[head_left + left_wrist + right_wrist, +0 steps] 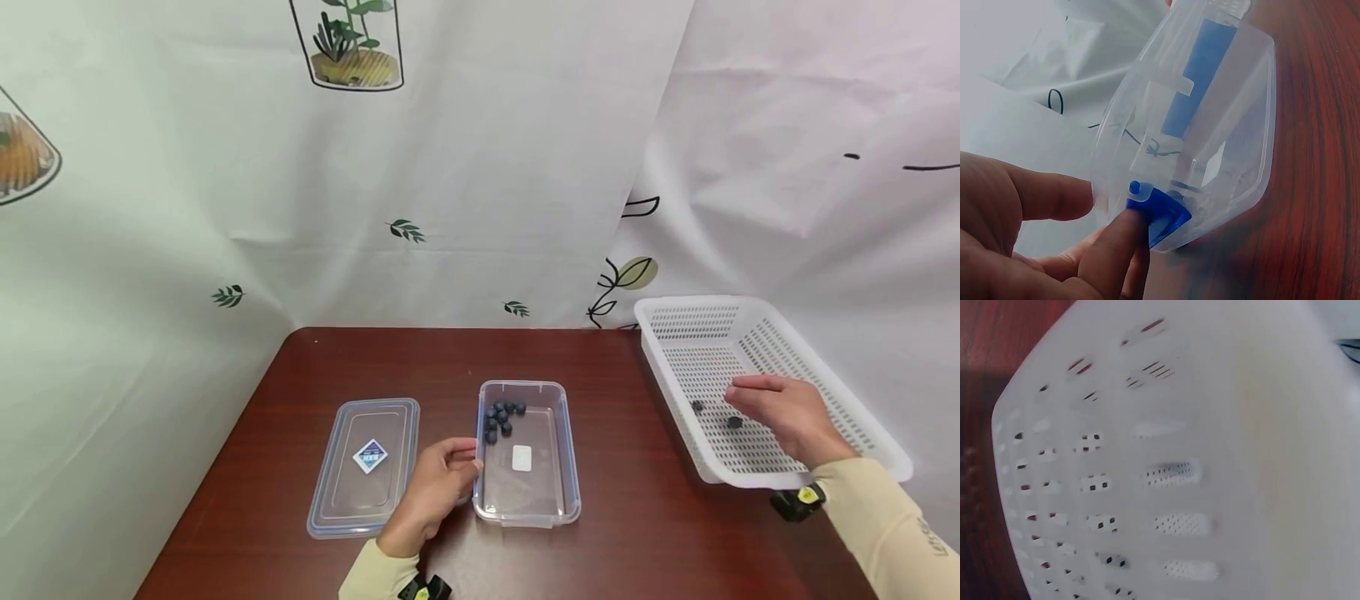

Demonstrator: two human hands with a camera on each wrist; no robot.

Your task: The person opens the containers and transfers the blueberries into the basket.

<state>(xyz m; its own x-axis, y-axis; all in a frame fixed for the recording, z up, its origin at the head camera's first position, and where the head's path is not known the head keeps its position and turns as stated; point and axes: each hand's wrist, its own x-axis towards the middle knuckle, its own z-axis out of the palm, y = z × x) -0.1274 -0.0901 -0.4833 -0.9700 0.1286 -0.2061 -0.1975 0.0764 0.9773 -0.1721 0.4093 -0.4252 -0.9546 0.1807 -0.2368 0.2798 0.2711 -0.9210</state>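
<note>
My left hand (pixel 435 492) is at the left side of a clear plastic food container (pixel 540 492), gripping its wall. In the left wrist view, fingertips press on the blue clip (pixel 1163 219) of that container. Several blueberries (pixel 502 414) lie in its far left part. My right hand (pixel 787 412) hovers inside a white perforated basket (pixel 675 408), fingers stretched out and nothing visible in them. Two dark berries (pixel 735 422) lie on the basket floor near the fingertips. The right wrist view shows mostly the basket wall (pixel 1210 425), with the hand hidden.
A clear lid (pixel 360 492) with a blue label lies on the dark red table (pixel 442 358), left of the container. White printed fabric (pixel 487 167) hangs behind and beside the table. The basket stands at the table's right edge.
</note>
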